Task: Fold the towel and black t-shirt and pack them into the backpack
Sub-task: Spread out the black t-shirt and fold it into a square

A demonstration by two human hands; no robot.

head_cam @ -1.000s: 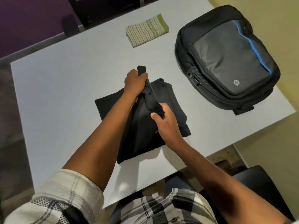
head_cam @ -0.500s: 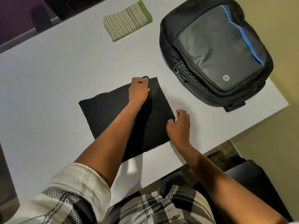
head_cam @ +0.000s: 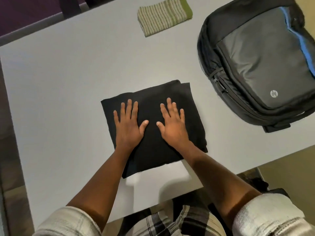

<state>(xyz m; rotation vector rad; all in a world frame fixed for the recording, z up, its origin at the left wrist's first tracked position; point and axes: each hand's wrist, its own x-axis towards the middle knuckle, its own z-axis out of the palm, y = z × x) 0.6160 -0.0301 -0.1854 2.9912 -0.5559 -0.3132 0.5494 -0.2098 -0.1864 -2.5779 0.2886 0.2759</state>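
Observation:
The black t-shirt (head_cam: 153, 106) lies folded into a flat rectangle near the front of the white table (head_cam: 68, 82). My left hand (head_cam: 128, 124) and my right hand (head_cam: 172, 124) both press flat on top of it, fingers straight and spread. A folded towel (head_cam: 164, 16) with green and cream stripes lies at the far side of the table. To the right lies the black and grey backpack (head_cam: 262, 65), flat on its back with its zips shut.
The table's front edge runs just below the shirt, with my checked shirt and lap under it. A dark chair (head_cam: 265, 186) shows at the lower right. A dark purple wall lies beyond the table's far edge.
Both hands let go of the shirt's edges after laying the fold down. They now press flat on the folded shirt.

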